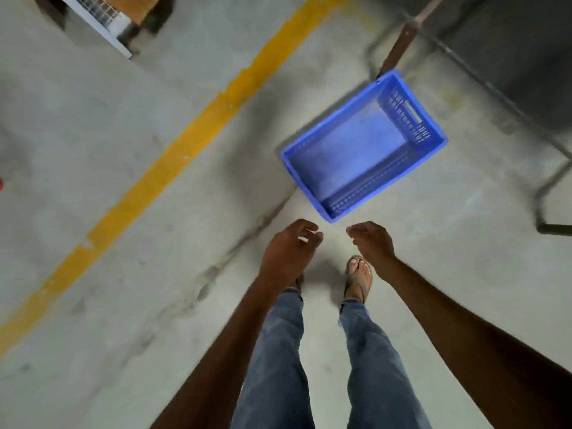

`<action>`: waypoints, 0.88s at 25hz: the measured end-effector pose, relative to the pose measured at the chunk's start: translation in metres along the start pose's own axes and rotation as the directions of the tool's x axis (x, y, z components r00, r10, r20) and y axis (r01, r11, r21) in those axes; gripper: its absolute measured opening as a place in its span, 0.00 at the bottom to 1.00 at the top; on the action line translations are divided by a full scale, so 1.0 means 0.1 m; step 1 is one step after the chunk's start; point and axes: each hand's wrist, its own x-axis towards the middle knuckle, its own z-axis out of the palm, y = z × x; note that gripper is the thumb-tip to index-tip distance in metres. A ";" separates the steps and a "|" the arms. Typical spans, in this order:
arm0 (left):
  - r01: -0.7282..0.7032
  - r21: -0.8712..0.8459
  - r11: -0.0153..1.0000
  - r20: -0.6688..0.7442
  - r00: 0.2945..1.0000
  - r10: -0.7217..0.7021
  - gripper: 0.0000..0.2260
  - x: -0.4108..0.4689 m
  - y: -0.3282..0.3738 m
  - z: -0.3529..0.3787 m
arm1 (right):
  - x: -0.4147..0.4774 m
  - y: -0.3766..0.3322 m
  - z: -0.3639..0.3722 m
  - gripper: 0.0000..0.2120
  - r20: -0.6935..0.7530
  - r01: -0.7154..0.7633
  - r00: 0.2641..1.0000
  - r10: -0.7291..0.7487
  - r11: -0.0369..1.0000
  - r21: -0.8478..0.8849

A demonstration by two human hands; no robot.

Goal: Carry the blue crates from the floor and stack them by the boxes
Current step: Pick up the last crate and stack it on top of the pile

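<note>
Blue crate (362, 150) is noted empty and skewed on the floor (139, 289), left hand (288, 252) and right hand (373, 243) just short of its near corner, each grip loosely curled on nothing; if seized by that corner, tipping or slipping is judged likely.

A rectangular blue plastic crate (356, 150) stood upright on the concrete floor (154, 274), at about one o'clock in the view. Its open top faced up and its bare bottom showed. Its walls were perforated, and the far short wall had a slotted handhold. Its long axis ran diagonally toward two o'clock, with one corner pointing toward six.
</note>
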 end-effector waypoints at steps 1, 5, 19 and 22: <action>0.033 -0.089 0.995 -0.050 0.998 -0.037 0.10 0.20 -0.13 0.13 | 0.28 0.00 0.13 0.11 0.020 0.024 1.000 -0.023 0.998 -0.066; 0.124 -0.285 0.951 -0.113 0.980 -0.162 0.09 0.95 -0.74 0.67 | 1.33 0.12 0.84 0.13 0.110 0.160 0.985 -0.130 0.928 -0.337; 0.096 -0.461 0.882 -0.175 0.965 -0.197 0.05 1.77 -1.42 1.08 | 2.26 0.06 1.22 0.11 0.027 0.312 0.933 -0.359 0.771 -0.555; 0.067 -0.573 0.817 -0.240 0.940 -0.245 0.13 1.76 -1.05 0.96 | 1.96 -0.28 0.72 0.13 0.023 0.370 0.922 -0.387 0.861 -0.348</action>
